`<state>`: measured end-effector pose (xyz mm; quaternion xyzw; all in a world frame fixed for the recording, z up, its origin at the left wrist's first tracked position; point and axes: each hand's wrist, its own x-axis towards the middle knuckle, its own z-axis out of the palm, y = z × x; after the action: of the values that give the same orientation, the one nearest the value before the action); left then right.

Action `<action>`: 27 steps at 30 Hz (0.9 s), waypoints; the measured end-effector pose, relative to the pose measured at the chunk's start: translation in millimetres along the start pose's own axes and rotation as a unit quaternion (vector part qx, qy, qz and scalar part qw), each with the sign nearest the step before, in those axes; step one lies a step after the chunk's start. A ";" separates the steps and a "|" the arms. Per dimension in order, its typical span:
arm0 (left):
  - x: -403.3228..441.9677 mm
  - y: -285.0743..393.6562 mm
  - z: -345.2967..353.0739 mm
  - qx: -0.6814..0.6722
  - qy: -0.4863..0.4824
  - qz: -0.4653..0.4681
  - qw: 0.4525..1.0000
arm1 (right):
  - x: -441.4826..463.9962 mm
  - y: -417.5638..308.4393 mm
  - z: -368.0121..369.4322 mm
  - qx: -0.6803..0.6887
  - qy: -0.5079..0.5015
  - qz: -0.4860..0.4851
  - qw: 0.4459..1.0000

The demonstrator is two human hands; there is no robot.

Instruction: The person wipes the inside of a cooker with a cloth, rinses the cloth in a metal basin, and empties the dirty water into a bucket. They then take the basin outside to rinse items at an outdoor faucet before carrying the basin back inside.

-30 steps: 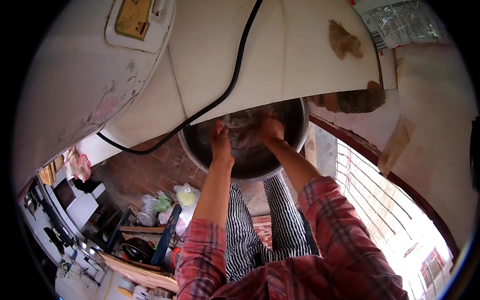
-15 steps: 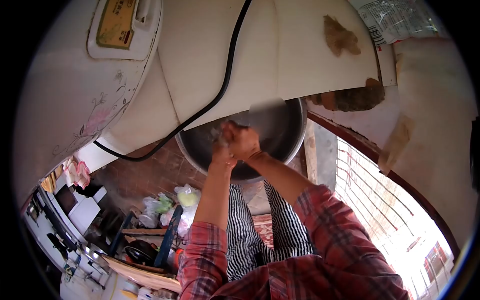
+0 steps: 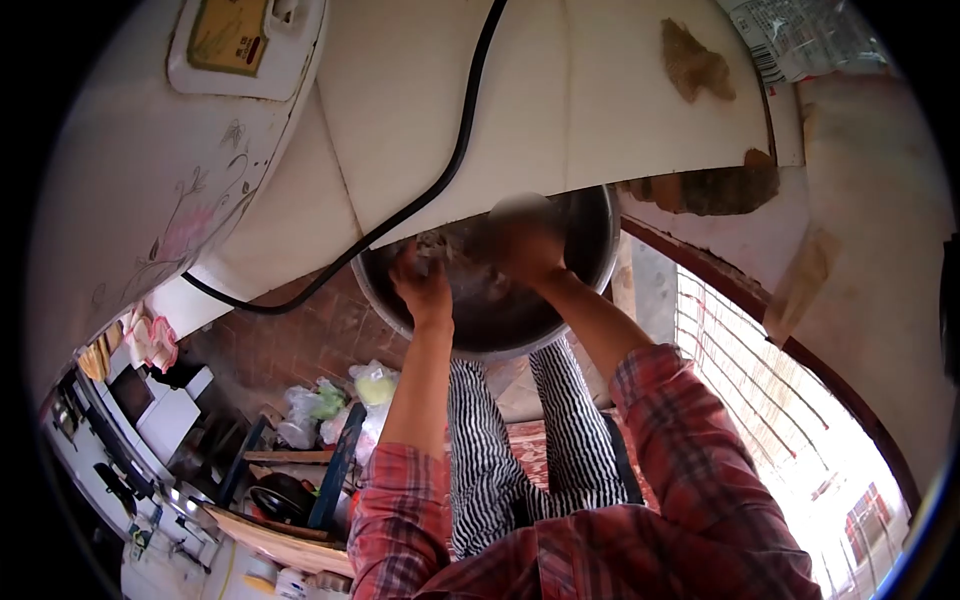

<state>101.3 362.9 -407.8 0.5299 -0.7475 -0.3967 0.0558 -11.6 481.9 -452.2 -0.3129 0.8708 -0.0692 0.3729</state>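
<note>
Across the top of the view, a pale bench (image 3: 520, 120) is crossed by a black cable (image 3: 468, 115). At the far left, a white appliance (image 3: 130, 180) is decorated with a floral pattern, and below it a pink-and-white cloth (image 3: 150, 340) is seen. Plastic bags (image 3: 375, 385) are gathered on the reddish floor (image 3: 300, 345), beside a blue-framed rack (image 3: 343, 450). Further right, a metal basin (image 3: 490, 355) is partly covered by the bench edge. Inside it, the left hand (image 3: 425, 290) is held with fingers bent, close to pale material (image 3: 435, 243); whether it is gripped cannot be told. To its right, also over the basin, the right hand (image 3: 530, 250) is blurred, so its grip cannot be told. Near the right end of the bench, a brown patch (image 3: 697, 62) is seen, then a printed plastic packet (image 3: 810, 40).
</note>
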 end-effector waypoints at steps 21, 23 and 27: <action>-3.2 -13.2 -14.5 -0.707 -0.407 -0.263 0.516 | -106.0 -97.4 -76.3 0.446 0.195 -0.221 0.845; -13.7 8.0 -23.8 -0.680 -0.328 -0.278 0.594 | -105.6 -96.5 -71.9 0.363 0.204 -0.253 0.873; -12.6 8.1 -27.9 -0.722 -0.362 -0.227 0.544 | -108.3 -96.2 -77.5 0.136 0.289 -0.270 0.908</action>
<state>114.7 359.5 -379.3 0.2743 -0.0200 -0.9600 0.0526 39.1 461.3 -297.4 -0.4489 0.8046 -0.3728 0.1106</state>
